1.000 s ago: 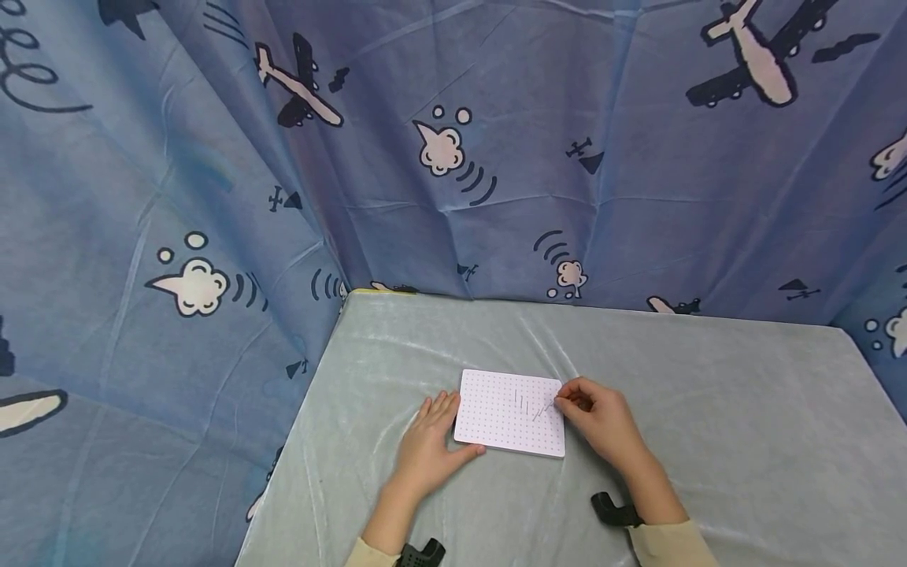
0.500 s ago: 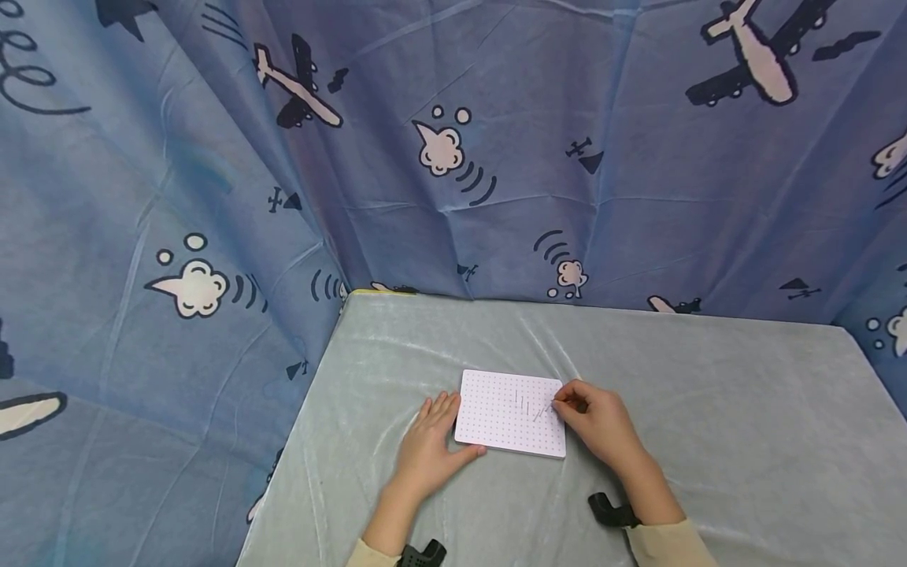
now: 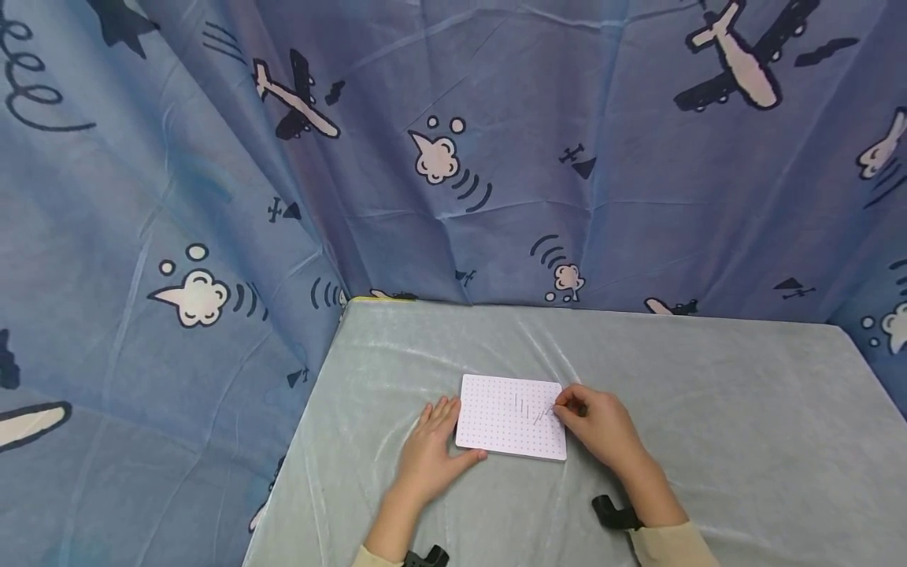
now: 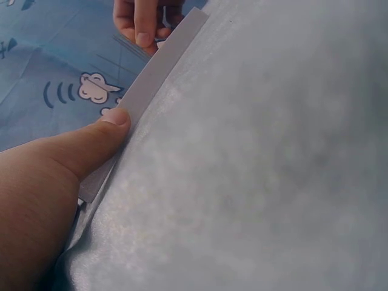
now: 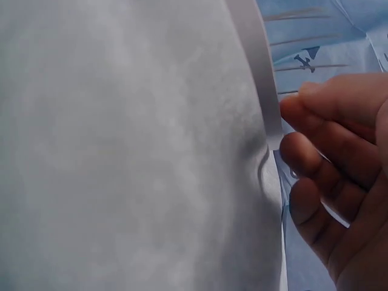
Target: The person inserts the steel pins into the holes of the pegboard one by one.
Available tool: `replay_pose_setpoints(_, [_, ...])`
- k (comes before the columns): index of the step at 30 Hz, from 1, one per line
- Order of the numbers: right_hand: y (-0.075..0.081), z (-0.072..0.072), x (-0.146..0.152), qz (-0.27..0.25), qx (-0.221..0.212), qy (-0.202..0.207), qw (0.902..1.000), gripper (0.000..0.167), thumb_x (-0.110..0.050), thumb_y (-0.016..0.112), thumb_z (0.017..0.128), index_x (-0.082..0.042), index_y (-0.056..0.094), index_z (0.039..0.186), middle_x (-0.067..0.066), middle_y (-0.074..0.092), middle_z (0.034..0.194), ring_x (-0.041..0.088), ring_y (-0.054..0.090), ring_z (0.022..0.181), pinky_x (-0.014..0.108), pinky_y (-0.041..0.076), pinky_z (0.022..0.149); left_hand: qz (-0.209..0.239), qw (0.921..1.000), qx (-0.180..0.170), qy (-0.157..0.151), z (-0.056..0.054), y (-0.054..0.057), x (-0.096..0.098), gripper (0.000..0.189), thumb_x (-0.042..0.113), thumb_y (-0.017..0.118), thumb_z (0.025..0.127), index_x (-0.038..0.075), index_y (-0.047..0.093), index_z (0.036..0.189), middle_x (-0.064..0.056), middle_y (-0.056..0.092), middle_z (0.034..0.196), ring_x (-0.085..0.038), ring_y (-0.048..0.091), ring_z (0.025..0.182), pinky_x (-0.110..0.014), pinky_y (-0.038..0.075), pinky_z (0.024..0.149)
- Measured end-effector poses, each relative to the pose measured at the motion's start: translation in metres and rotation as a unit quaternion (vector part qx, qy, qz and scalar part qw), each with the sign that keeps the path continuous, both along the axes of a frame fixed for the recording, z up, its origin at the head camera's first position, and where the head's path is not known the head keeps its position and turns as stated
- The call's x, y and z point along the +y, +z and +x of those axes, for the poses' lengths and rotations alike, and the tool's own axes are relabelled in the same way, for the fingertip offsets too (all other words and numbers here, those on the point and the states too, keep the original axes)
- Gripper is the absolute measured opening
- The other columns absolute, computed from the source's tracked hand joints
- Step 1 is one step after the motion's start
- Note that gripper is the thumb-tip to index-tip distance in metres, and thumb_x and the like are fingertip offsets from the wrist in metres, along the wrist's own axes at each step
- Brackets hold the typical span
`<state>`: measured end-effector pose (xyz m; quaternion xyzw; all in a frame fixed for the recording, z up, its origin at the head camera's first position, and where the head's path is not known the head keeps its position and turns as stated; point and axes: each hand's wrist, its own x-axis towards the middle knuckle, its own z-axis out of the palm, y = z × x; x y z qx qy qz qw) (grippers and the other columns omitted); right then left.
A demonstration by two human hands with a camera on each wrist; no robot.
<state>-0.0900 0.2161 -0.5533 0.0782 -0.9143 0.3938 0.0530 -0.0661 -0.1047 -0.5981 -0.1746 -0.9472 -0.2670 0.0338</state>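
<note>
A white board with a grid of small holes lies on the cloth-covered table. Several thin metal needles stand up from its right half; in the right wrist view more of these needles rise from the board. My left hand lies with straight fingers along the board's left edge, and its thumb presses the near side. At the right edge my right hand pinches a needle between thumb and index finger, close over the holes. Its remaining fingers are bent and hold nothing.
A pale grey-green cloth covers the table and shows a few creases. Behind and to the left hangs a blue curtain printed with planes and clouds. Each wrist wears a black camera mount.
My right hand has shifted slightly left and toward me with the needle pinched. The left hand keeps its place on the board. The head view has tilted up a little.
</note>
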Motion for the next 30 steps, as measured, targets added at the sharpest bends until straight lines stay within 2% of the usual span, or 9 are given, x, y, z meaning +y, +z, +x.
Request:
replay_pose_setpoints(7, [-0.002,0.005,0.017,-0.018,0.004,-0.031,0.9994,0.014,-0.004,0.087,0.091,-0.013,0.078,0.098,-0.007,0.068,0.081,0.011,0.058,0.073,0.025,0.050,0.063,0.000,1.0000,0.005,0.001,0.002,-0.003,0.002,0.102,0.069,0.082,0.086,0.004,0.055,0.160,-0.010,0.054,0.164,-0.027,0.043,0.158,-0.043,0.024,0.136])
replay_pose_setpoints(15, [-0.001,0.009,0.048,0.005,0.015,-0.057,0.9982,0.014,-0.009,0.086,0.093,-0.010,0.080,0.106,-0.002,0.072,0.090,0.010,0.057,0.072,0.026,0.048,0.059,-0.006,1.0000,0.003,0.001,0.002,-0.003,0.004,0.101,0.069,0.082,0.087,0.004,0.054,0.160,-0.011,0.053,0.165,-0.026,0.042,0.158,-0.042,0.023,0.137])
replay_pose_setpoints(22, [-0.004,0.014,0.065,0.026,-0.007,-0.074,0.9969,0.018,-0.011,0.085,0.094,-0.006,0.079,0.111,0.002,0.072,0.094,0.013,0.057,0.074,0.027,0.049,0.060,-0.004,1.0000,0.008,0.003,0.000,-0.001,0.002,0.102,0.069,0.082,0.087,0.004,0.054,0.160,-0.011,0.053,0.165,-0.026,0.042,0.158,-0.043,0.024,0.136])
replay_pose_setpoints(30, [-0.010,0.020,0.068,0.039,-0.046,-0.060,0.9964,0.012,-0.013,0.084,0.095,-0.006,0.080,0.105,0.000,0.072,0.089,0.014,0.059,0.075,0.029,0.050,0.062,-0.003,1.0000,0.003,0.000,0.001,-0.001,0.002,0.102,0.069,0.082,0.087,0.004,0.054,0.160,-0.010,0.053,0.165,-0.026,0.042,0.158,-0.042,0.023,0.137])
